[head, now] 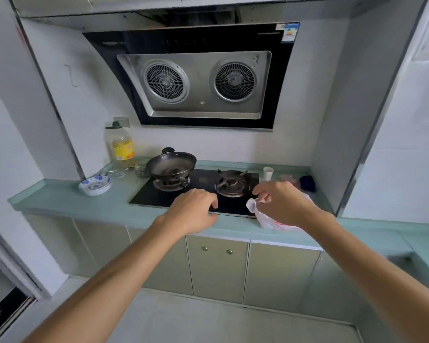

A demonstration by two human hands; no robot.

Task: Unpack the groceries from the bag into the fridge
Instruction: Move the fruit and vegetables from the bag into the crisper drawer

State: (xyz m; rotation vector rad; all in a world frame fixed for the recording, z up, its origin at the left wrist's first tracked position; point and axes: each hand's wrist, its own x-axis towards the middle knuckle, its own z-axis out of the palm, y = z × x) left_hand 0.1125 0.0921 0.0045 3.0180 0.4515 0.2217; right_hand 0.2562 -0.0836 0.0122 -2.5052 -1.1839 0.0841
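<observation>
A white plastic grocery bag (266,220) with red print sits on the green counter (67,201), at the right front corner of the black gas hob (206,191). My right hand (282,204) is over the bag and pinches its top edge between thumb and fingers. My left hand (193,211) hovers just left of the bag above the counter's front edge, fingers curled downward and holding nothing. The bag's contents are hidden. The white fridge (411,125) stands at the right edge of the view, door closed.
A black wok (171,164) sits on the left burner. An oil bottle (120,147), a small jar and a blue-patterned dish (95,185) stand to the left. A paper cup (268,173) and a dark cloth (307,183) lie behind the bag. Cabinets below.
</observation>
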